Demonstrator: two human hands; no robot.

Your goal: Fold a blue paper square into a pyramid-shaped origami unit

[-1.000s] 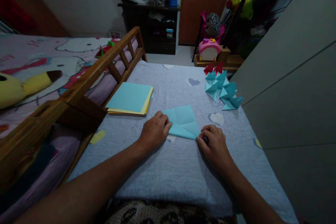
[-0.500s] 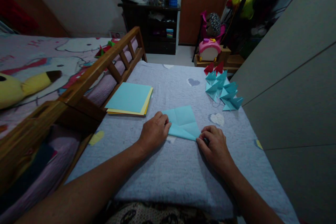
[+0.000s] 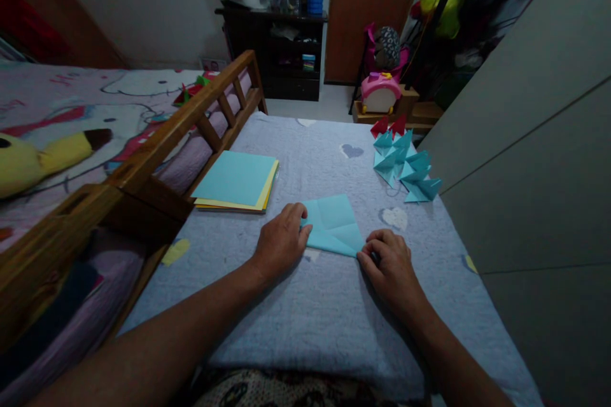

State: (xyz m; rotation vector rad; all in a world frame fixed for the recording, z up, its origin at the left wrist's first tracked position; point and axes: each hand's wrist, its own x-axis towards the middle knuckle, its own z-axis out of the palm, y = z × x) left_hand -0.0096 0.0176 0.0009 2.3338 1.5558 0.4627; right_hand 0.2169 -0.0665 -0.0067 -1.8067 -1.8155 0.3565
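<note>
A light blue paper sheet, partly folded, lies on the grey-blue bedspread in front of me. My left hand is closed, its fingers curled and pressing on the sheet's left edge. At the sheet's lower right corner my right hand pinches the fold with fingers closed. A stack of coloured paper, blue on top and yellow below, sits to the left of the sheet.
Several folded blue paper pieces with two red ones lie at the far right near a grey cabinet wall. A wooden bed rail runs along the left. A dark shelf and door stand behind.
My left index finger has stretched slightly forward along the sheet's left edge. The right hand keeps its pinch on the corner.
</note>
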